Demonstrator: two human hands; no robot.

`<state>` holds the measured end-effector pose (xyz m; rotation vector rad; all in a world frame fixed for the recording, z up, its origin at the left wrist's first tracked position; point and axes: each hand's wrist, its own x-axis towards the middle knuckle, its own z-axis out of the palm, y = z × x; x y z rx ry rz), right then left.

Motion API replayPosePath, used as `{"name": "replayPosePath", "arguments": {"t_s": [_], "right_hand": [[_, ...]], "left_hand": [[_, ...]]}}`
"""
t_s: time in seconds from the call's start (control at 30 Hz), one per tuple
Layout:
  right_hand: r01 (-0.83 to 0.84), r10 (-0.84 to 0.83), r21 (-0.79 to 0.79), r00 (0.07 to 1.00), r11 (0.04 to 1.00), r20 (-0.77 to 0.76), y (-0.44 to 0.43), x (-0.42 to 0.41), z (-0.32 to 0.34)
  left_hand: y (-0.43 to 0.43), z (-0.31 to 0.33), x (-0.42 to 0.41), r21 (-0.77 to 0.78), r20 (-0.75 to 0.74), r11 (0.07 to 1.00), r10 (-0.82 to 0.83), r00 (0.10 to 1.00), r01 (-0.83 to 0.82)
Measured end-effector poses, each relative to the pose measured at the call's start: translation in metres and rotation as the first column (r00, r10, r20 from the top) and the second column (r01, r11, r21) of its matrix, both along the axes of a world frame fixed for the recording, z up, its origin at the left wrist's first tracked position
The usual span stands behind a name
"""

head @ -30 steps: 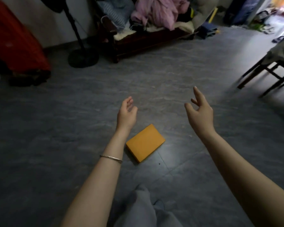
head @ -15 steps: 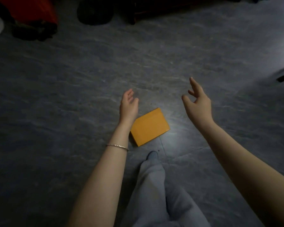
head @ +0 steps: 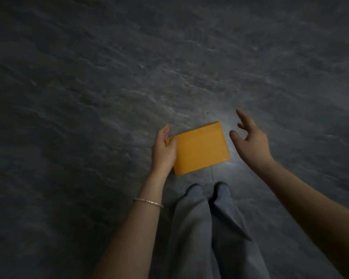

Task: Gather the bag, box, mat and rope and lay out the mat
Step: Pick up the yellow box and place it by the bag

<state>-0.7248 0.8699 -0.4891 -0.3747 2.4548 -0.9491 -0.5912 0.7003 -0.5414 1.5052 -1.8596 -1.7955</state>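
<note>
A flat orange box (head: 201, 148) lies on the dark grey floor just ahead of my feet. My left hand (head: 163, 152) is at the box's left edge with fingers straight, and its thumb overlaps the box's left corner. I cannot tell whether it presses on the box. My right hand (head: 250, 141) hovers just right of the box with fingers spread, a small gap away from it, holding nothing. A thin bracelet (head: 147, 202) sits on my left wrist. No bag, mat or rope is in view.
My legs in grey trousers (head: 201, 228) and both feet stand directly behind the box. The grey stone-patterned floor (head: 89, 87) fills the rest of the view, with a tile seam (head: 212, 174) running under the box.
My view has tipped down, so the furniture at the back is gone. Both hands have come down to the box; the left now overlaps its left edge, the right nears its right side.
</note>
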Motion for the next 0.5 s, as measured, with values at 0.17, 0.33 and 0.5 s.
{"name": "replayPosePath", "arguments": {"t_s": [0.17,0.33,0.5], "right_hand": [[-0.073,0.068,0.071,0.995,0.995,0.078,0.003,-0.018,-0.129],[-0.174,0.165,0.15,0.984,0.973,0.069,0.01,-0.02,-0.248],[-0.286,0.303,0.422,0.952,0.86,0.026,0.035,-0.03,-0.364]], "left_hand": [[0.012,-0.128,0.009,-0.012,0.157,1.0,-0.02,0.987,0.022],[0.024,-0.238,0.01,-0.009,0.336,0.987,-0.149,0.93,0.161],[0.024,-0.328,0.008,-0.015,0.482,0.979,-0.17,0.86,0.202]]}}
